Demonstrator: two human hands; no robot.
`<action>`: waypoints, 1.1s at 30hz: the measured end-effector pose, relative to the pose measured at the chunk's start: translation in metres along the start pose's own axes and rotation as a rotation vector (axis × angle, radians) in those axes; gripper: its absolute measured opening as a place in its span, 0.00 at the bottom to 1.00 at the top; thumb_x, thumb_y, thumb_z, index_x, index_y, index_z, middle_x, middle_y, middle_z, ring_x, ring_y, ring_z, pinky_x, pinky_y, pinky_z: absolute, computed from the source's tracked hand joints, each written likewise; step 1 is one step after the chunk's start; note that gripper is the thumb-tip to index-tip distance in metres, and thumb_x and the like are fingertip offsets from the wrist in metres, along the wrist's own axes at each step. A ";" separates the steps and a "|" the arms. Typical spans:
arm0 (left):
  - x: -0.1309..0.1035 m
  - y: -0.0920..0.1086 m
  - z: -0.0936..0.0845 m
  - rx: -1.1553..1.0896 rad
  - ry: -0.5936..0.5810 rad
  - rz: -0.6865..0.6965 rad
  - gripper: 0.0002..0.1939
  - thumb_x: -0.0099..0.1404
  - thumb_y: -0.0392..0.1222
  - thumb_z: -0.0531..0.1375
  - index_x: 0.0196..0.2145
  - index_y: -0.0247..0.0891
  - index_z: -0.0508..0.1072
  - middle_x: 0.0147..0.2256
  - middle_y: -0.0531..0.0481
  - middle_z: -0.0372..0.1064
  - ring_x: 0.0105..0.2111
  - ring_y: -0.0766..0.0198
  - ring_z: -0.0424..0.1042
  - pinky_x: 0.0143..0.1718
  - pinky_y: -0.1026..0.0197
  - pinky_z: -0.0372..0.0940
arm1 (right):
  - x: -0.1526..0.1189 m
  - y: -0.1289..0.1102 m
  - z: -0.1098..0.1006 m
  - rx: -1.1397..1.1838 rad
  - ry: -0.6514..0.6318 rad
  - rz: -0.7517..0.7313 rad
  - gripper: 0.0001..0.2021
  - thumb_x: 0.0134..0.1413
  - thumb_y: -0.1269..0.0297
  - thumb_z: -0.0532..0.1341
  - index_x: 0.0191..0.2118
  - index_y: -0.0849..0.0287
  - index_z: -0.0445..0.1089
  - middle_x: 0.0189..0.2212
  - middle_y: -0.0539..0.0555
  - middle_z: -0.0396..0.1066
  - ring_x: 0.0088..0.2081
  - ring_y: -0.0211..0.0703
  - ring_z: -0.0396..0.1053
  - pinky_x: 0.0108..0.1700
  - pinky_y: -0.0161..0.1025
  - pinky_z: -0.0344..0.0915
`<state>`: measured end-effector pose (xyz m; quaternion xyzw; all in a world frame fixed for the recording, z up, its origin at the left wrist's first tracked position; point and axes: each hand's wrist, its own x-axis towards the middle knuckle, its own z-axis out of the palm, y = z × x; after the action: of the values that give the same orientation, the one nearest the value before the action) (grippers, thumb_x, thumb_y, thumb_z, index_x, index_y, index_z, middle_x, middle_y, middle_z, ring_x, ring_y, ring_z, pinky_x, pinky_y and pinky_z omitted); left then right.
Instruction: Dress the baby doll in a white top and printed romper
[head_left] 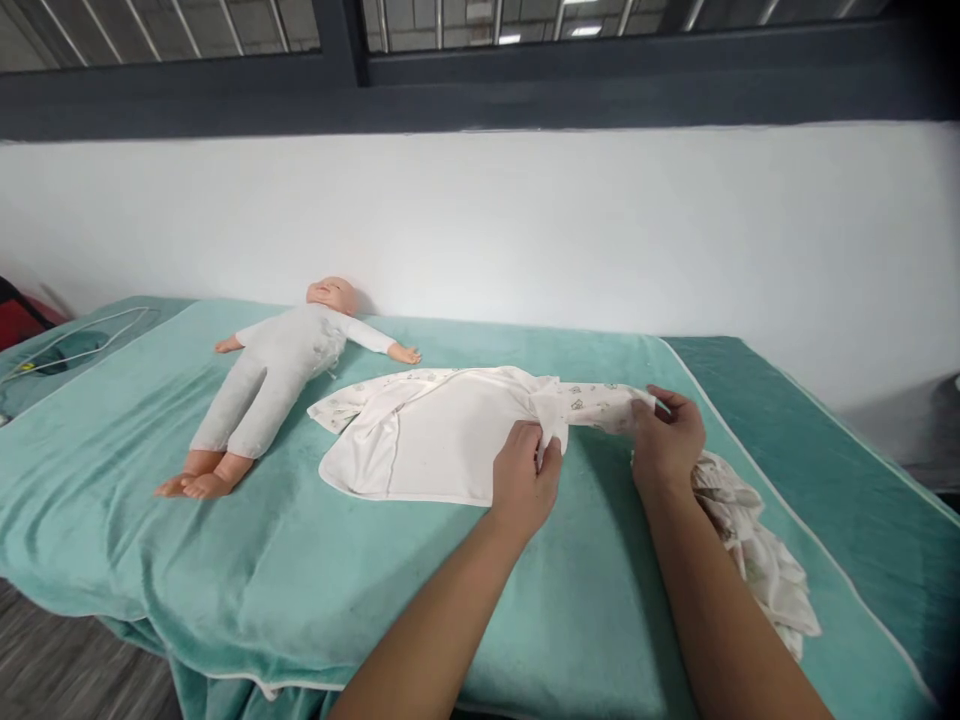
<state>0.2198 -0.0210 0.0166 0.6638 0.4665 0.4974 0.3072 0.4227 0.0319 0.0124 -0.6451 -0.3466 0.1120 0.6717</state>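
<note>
A small white baby shirt (442,440) lies spread open, its plain inner side up, with a small print on the sleeves. My left hand (527,475) pinches the shirt near its right armhole. At the cuff of the right sleeve (600,404), my right hand (670,435) grips the fabric and draws the sleeve out straight, slightly raised. The left sleeve lies folded toward the far left of the shirt. Beyond the shirt to the left, a baby doll (281,370) with a white cloth body rests on its back.
A crumpled pile of printed white cloth (757,550) lies beside my right forearm. Green blanket covers (420,590) drape over the surface. At the far left are a thin white cable (112,318) and a red and black item (22,315). A white wall (480,230) stands behind.
</note>
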 end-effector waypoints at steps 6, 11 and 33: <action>-0.005 0.000 0.000 -0.052 -0.130 0.290 0.06 0.69 0.36 0.54 0.42 0.42 0.67 0.56 0.45 0.68 0.55 0.59 0.69 0.56 0.54 0.67 | -0.003 0.003 -0.007 -0.358 -0.060 -0.120 0.22 0.46 0.57 0.64 0.47 0.59 0.67 0.51 0.64 0.70 0.50 0.55 0.71 0.49 0.52 0.70; -0.006 -0.002 0.001 -0.037 -0.133 0.234 0.07 0.69 0.37 0.55 0.44 0.42 0.69 0.55 0.46 0.71 0.54 0.59 0.71 0.56 0.53 0.68 | 0.005 0.009 -0.005 -0.655 -0.136 -0.056 0.28 0.46 0.51 0.64 0.50 0.65 0.67 0.44 0.66 0.72 0.42 0.55 0.71 0.48 0.53 0.67; -0.001 0.005 -0.002 -0.028 -0.302 0.189 0.07 0.69 0.46 0.58 0.39 0.43 0.72 0.45 0.51 0.76 0.48 0.62 0.72 0.53 0.57 0.66 | 0.033 0.023 0.011 -0.384 -0.283 -0.254 0.25 0.47 0.71 0.53 0.54 0.56 0.69 0.55 0.57 0.69 0.57 0.52 0.65 0.64 0.55 0.56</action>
<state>0.2195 -0.0243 0.0212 0.7676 0.3437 0.4250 0.3347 0.4470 0.0634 0.0000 -0.6899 -0.5300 0.0480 0.4908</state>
